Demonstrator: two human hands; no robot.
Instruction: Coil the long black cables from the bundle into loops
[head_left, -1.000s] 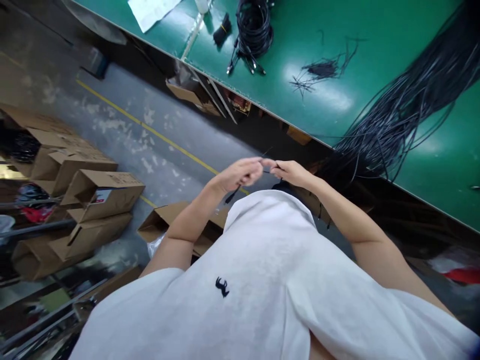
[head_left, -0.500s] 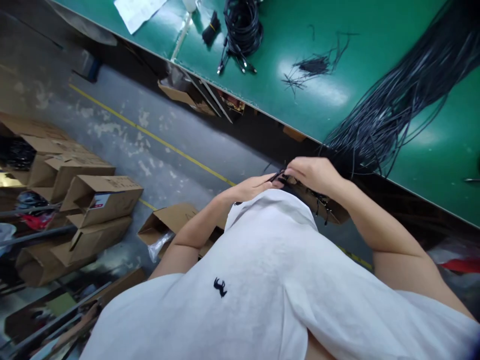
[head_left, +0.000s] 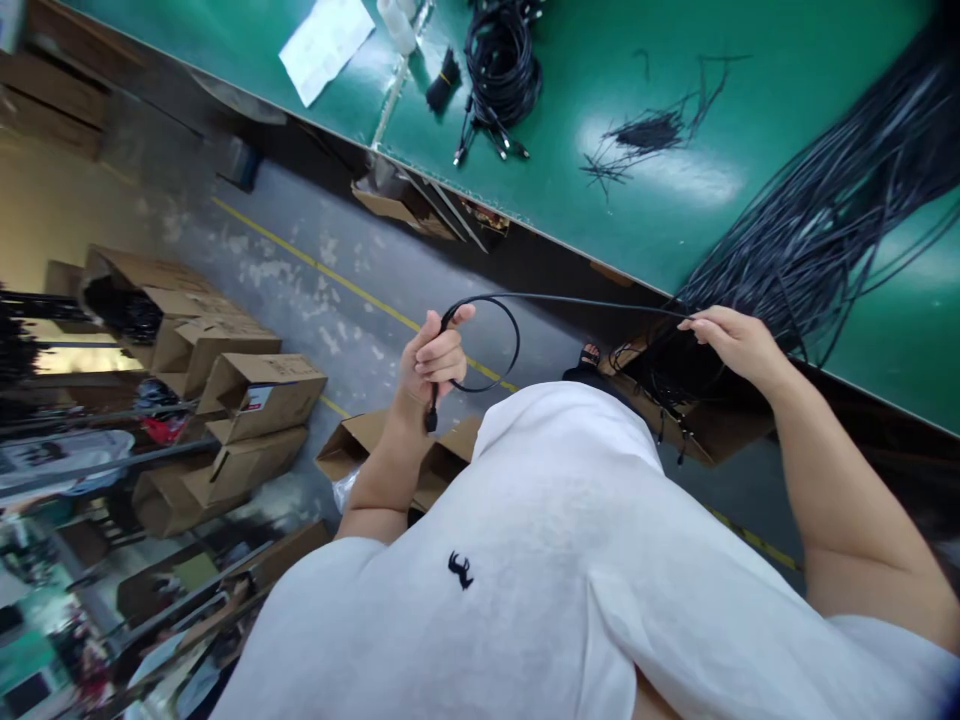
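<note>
A black cable runs between my two hands above the floor. My left hand is closed around it, with one loop standing out to the right of the fingers and a plug end hanging below the fist. My right hand pinches the same cable near the table's front edge, so the stretch between is nearly straight. Beside and behind my right hand, a large bundle of loose black cables lies over the green table, its connector ends dangling below the edge.
On the table lie a coiled cable, a small tied bunch of black ties, a pile of loose black ties, a white paper and a white bottle. Open cardboard boxes stand on the left.
My hands were together at my waist and have moved apart: the left to the left, the right toward the table's cable bundle. The cable now stretches between them with a loop at the left hand.
</note>
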